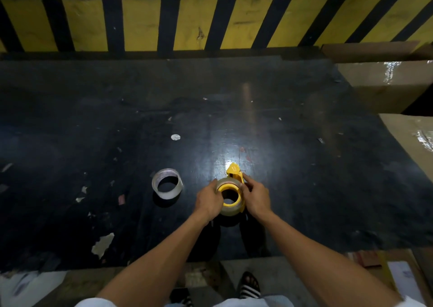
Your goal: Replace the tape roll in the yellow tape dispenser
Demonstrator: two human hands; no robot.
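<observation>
Both hands work at the yellow tape dispenser point(235, 174), which sits on the dark worktable point(304, 166) near its front edge, slightly right of centre. A clear tape roll point(230, 209) is seated around the dispenser's yellow hub, the hub showing through the roll's core. The left hand point(208, 203) is curled against the roll's left side, fingers closed around its rim. The right hand point(256, 197) grips the right side, thumb and forefinger pinched near the dispenser's cutter end; whether they hold a loose tape end cannot be told.

A second roll point(167, 183), thin-walled and apparently near spent, lies flat on the table to the left, well apart from the hands.

Judgement: the swap appears largely done. The roll on the table is likely the old one, and the fuller roll is already on the hub. What seems left is pressing it fully home and threading the tape end to the cutter; neither can be confirmed as complete.

Clearances: open table surrounds the work on the left, right and far sides, marked only with paper scraps and tape residue. Cardboard boxes point(386, 84) stand at the right edge, well clear. A striped yellow-and-black barrier point(140, 23) bounds the far side. The front edge lies close below the forearms, so the dispenser has little margin on that side
</observation>
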